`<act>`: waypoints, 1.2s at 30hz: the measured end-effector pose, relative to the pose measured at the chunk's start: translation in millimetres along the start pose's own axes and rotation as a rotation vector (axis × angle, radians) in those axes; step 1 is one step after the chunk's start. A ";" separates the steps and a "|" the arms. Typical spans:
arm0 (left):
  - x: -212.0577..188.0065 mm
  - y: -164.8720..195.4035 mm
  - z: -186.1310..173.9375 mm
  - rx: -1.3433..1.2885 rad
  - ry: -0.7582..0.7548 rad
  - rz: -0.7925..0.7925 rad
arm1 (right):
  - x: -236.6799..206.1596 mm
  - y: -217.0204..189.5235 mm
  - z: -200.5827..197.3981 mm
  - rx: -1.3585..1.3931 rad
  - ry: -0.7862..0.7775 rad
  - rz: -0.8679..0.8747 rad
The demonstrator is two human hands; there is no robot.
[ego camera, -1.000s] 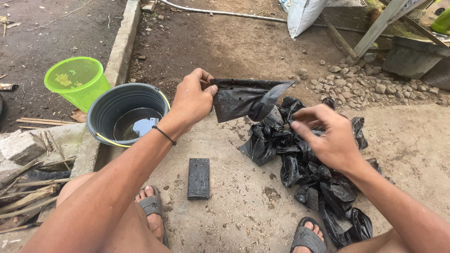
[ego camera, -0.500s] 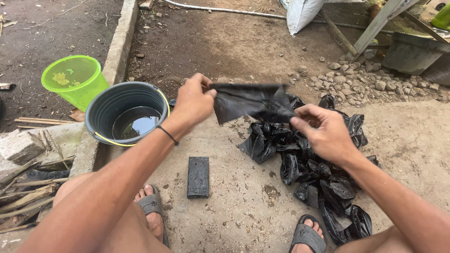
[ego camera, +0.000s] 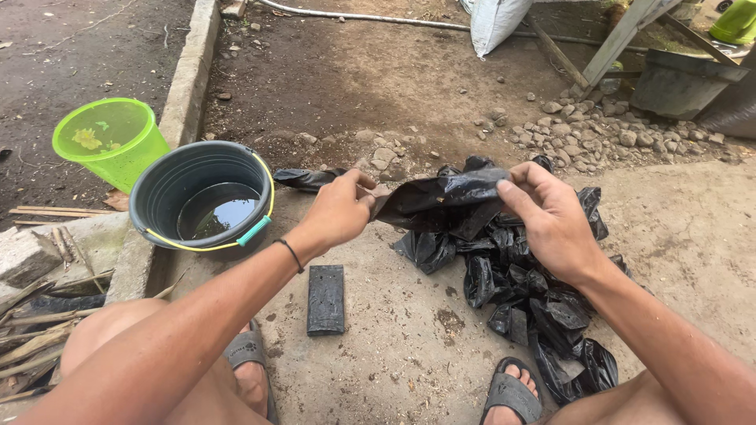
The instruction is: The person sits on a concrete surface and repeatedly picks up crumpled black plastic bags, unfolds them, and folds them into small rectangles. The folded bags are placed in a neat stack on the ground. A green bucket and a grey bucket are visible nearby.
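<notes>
Ground: bare concrete slab (ego camera: 378,370) underfoot, packed dirt beyond it, loose stones (ego camera: 583,130) scattered at upper right; the person sits low, knees and sandalled feet at the lower edge.
Left hand (ego camera: 340,208): closed, thumb and fingers pinching the left edge of a black plastic bag (ego camera: 441,201); a thin dark band sits on the wrist.
Right hand (ego camera: 551,216): closed, fingertips pinching the right part of the same bag near its top edge.
Black plastic bag: held above the ground between the two hands, crumpled and glossy, stretched roughly level; whether its mouth is open, cannot tell.
Bag pile (ego camera: 535,299): heap of similar black bags lying on the concrete below and to the right of the hands, reaching down toward the right foot.
Dark bucket (ego camera: 201,197): left of the left hand, upright, yellow wire handle with a teal grip, shallow water inside.
Green bucket (ego camera: 110,142): just behind and left of the dark bucket, translucent, upright.
Flat black block (ego camera: 326,299): lies on the concrete below the left forearm, apart from the pile.
</notes>
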State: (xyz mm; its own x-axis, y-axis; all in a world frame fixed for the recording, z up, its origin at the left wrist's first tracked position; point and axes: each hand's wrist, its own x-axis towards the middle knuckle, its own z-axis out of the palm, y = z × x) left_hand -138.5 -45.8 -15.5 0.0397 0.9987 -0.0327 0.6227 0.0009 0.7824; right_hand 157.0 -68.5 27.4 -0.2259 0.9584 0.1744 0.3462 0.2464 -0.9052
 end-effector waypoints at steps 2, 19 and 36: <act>-2.3 -4.8 5.0 0.008 -0.028 0.180 | 3.3 -4.9 -0.5 0.152 0.001 0.068; -29.9 7.0 2.6 -0.029 0.256 0.560 | 2.2 -2.7 -13.4 0.221 -0.086 0.275; -25.3 10.3 -32.4 0.214 0.425 0.760 | 14.8 21.3 -25.4 0.308 -0.027 0.222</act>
State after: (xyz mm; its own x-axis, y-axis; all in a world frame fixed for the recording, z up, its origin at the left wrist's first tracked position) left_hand -158.4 -69.4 13.5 0.2351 0.6604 0.7132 0.6801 -0.6359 0.3647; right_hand 184.2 -45.4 20.6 -0.2016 0.9784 -0.0454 0.1005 -0.0254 -0.9946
